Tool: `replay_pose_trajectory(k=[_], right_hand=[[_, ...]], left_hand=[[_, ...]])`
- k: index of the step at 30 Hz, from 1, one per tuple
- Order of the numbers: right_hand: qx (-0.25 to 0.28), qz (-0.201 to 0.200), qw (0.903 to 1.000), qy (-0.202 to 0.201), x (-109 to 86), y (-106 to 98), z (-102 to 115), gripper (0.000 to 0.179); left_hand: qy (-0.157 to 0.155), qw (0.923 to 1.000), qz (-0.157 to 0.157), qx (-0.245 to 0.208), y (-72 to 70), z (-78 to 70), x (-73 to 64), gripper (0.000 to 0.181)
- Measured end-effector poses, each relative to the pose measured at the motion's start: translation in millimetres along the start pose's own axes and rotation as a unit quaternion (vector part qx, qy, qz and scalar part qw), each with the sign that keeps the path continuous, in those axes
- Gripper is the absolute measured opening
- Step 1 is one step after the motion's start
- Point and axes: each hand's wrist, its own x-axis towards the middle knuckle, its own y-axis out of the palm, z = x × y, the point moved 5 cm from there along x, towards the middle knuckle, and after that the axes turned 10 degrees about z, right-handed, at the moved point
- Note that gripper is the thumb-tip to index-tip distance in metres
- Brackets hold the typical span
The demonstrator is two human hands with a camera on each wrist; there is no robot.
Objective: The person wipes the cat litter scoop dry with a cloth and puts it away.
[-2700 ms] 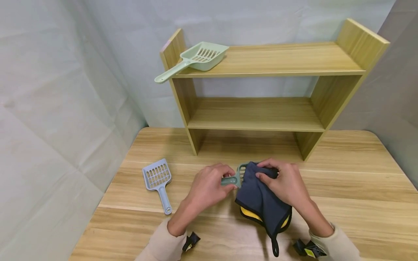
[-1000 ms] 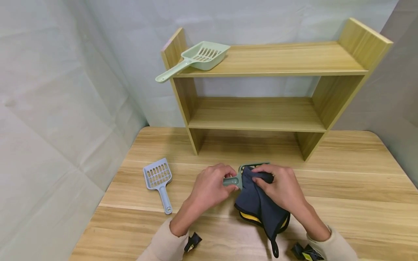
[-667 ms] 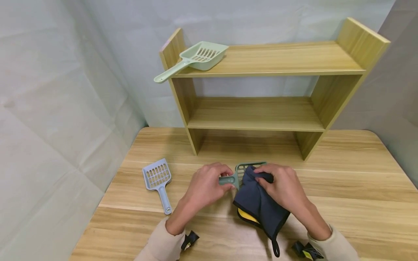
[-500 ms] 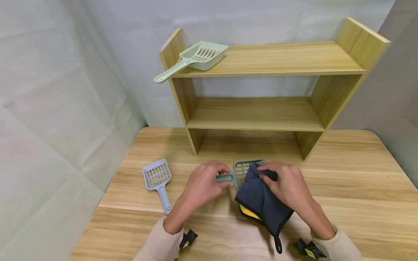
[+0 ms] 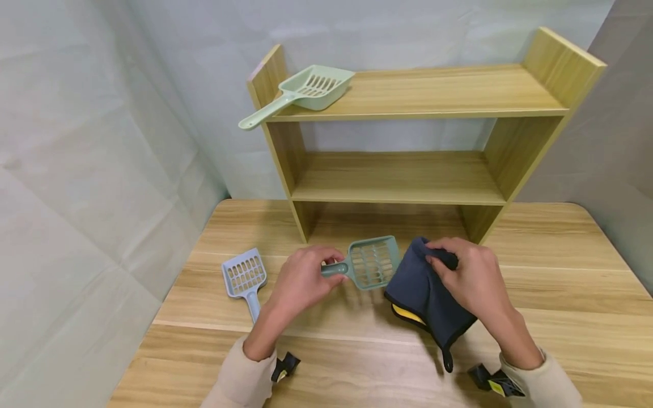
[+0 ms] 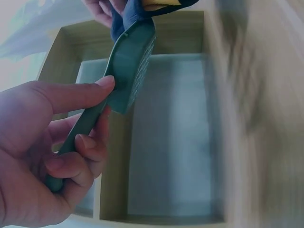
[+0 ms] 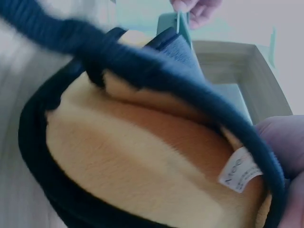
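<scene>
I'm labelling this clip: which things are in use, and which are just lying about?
In use:
teal scoop, held by left hand
navy cloth, held by right hand

Lying about:
blue scoop on table
pale green scoop on shelf

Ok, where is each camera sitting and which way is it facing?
Head: above the table, facing down and forward at the shelf; both hands and sleeves show.
Left wrist: behind the left hand, facing along the scoop to the shelf.
Right wrist: close under the cloth; right hand at the edge.
All share scoop and cloth.
</scene>
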Motion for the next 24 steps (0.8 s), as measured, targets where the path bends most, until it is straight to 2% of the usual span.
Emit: replay_pose_trajectory(k=[8,16,20,24], right_hand=[[0.018,-0.020,0.9995,0.014,1.4,-6.3,-9.3,0.025],[0.035,-0.028,0.9987,0.025,1.8,-9.2,-13.5,0.025],[0.069,-0.014,0.9967,0.039,1.8,-8.6,-13.9,0.026],[0.133,0.025,0.9875,0.080,2.7,-4.5,-15.3,0.028]], left_hand=[[-0.031,0.9995,0.000,-0.001,-11.8,9.8,-0.7,0.032],[-0.039,0.9992,0.000,0.002,-18.2,17.6,-2.0,0.031],[-0.027,0.9996,0.005,-0.009,-17.9,15.7,-1.5,0.030],[0.008,0.9994,0.022,-0.026,-14.8,11.3,-1.1,0.028]])
